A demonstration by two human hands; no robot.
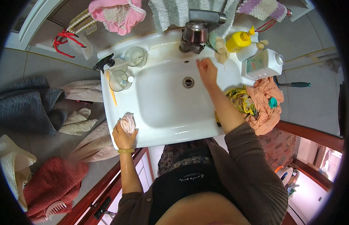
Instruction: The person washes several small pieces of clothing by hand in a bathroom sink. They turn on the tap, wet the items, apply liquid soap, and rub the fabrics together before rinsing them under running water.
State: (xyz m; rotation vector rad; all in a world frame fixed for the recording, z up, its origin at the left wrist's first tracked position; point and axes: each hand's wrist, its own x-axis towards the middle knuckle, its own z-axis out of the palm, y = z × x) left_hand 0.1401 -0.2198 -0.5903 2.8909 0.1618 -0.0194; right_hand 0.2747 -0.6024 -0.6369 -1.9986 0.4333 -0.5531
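My left hand (124,138) rests on the left front corner of the white washbasin (168,104). Its thumb and fingers close around a bunched, pink-and-white striped cloth (128,123). Over the right side of the bowl, my right hand (207,71) has its fingers curled in, with nothing visible in them. The drain (188,82) lies just left of that hand, and the bowl holds no standing water that I can see. Behind the hand stands the metal faucet (194,33), its lever handle pointing right. A beige cloth (221,50) hangs beside the faucet.
Glass cups (118,81), a black spray head (104,62) and an orange-handled stick (112,90) stand at left. A yellow pump bottle (238,41) and a white jug (261,64) line the right rim. Peach fabric (266,107) with a green cap (272,102) drapes over the right edge.
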